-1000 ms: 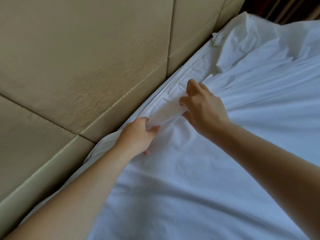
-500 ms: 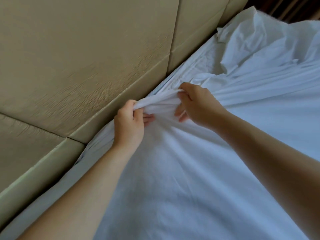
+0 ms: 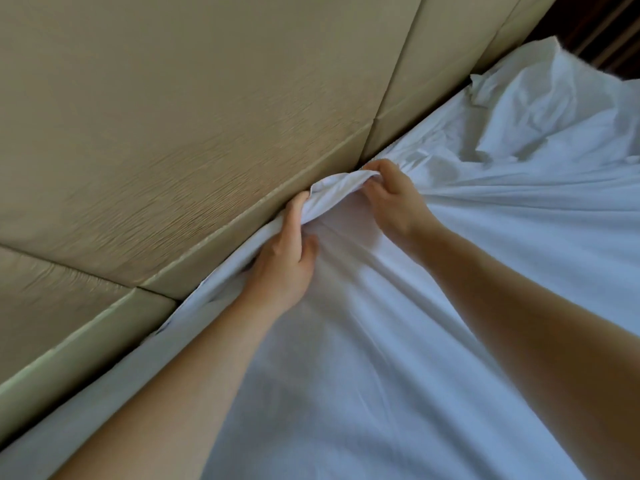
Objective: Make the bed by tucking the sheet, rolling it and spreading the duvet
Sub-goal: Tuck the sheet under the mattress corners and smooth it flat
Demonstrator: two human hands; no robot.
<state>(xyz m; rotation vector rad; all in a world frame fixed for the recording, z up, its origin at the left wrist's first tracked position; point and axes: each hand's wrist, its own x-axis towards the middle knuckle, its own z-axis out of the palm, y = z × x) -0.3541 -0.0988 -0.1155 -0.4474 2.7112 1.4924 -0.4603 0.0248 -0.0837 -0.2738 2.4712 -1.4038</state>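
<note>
A white sheet point(image 3: 398, 341) covers the bed and runs along the padded headboard. Its edge is gathered into a bunched fold point(image 3: 337, 188) right at the gap between mattress and headboard. My left hand point(image 3: 282, 261) grips the left end of that fold, fingers reaching toward the gap. My right hand point(image 3: 391, 199) pinches the right end of the fold with curled fingers. Creases fan out across the sheet from the right hand. Crumpled white bedding point(image 3: 540, 109) is piled at the far right.
The beige padded headboard point(image 3: 190, 116) fills the left and top, with panel seams. It stands tight against the mattress edge. A dark strip of wall or curtain point(image 3: 595, 26) shows in the upper right corner.
Both hands have lifted and bunched the sheet edge, then carried it up against the headboard gap. The left hand has shifted from a fist to fingers reaching toward the gap.
</note>
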